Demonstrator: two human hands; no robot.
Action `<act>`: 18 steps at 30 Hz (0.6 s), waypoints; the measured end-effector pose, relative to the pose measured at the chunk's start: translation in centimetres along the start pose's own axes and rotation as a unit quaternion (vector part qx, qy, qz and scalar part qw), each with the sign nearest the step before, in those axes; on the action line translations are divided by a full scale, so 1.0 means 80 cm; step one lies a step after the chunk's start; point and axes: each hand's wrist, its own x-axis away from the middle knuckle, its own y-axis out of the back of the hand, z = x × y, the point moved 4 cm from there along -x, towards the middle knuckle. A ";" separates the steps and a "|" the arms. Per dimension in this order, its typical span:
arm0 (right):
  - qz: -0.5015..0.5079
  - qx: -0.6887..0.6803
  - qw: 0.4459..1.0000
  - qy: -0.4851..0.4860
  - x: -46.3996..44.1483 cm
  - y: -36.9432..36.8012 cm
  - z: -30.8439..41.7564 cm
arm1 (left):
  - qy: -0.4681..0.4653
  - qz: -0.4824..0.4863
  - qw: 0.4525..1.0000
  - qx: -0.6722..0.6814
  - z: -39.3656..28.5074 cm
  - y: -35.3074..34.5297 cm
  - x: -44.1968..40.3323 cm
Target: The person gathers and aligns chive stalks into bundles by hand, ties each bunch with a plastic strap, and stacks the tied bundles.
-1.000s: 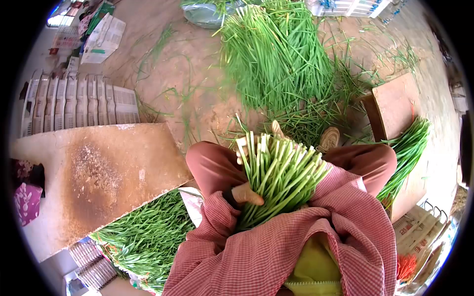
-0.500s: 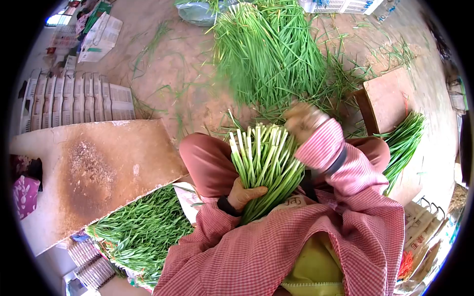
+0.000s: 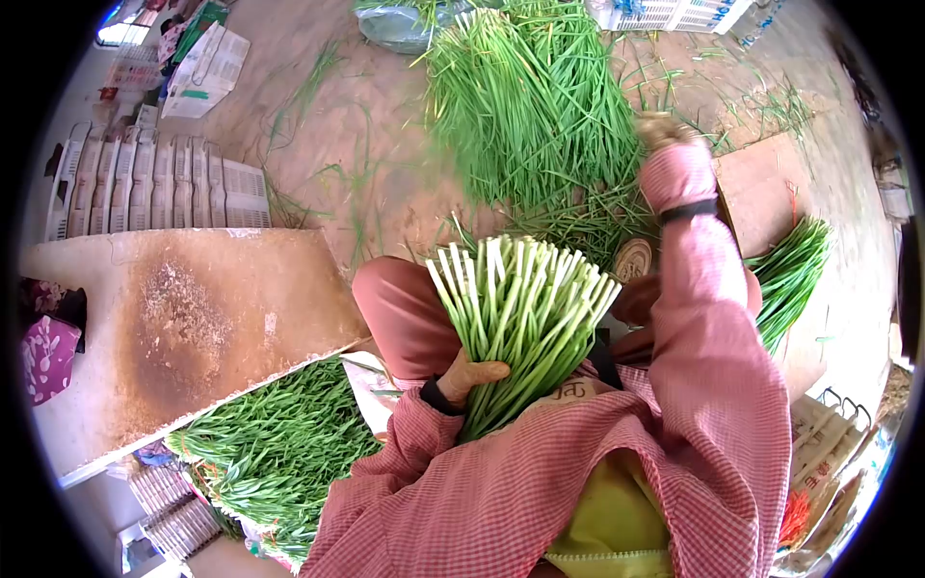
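My left hand (image 3: 469,377) is wrapped round the lower part of a thick bunch of garlic chives (image 3: 530,313) in my lap. The pale cut ends of the bunch fan out and point away from me, and its green leaves run back toward my body. My right hand (image 3: 665,132) is stretched forward at the right edge of a large loose pile of garlic chives (image 3: 525,106) on the floor. Motion blur smears its fingers, so whether it holds anything cannot be made out.
A stained board (image 3: 198,332) stands to my left, beside a heap of chives (image 3: 289,443). White crates (image 3: 159,183) are stacked behind it. On my right, a bundle of chives (image 3: 795,275) lies against a wooden board (image 3: 768,183). A white crate (image 3: 670,13) stands at the far edge.
My right hand has moved forward and right, from beside the bunch's cut ends to the pile's edge. The bunch in my left hand now spreads wider, its cut ends in fuller view.
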 end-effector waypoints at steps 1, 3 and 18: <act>-0.067 0.110 0.988 -0.079 -0.012 0.036 -0.008 | 0.020 0.012 1.000 0.012 -0.003 -0.003 0.003; 0.031 0.513 0.853 -0.090 0.018 0.059 0.029 | 0.028 0.013 0.999 0.035 -0.002 0.003 0.006; 0.290 -0.364 0.873 -0.145 0.208 -0.102 0.072 | -0.149 0.072 0.949 -0.268 -0.084 -0.033 0.001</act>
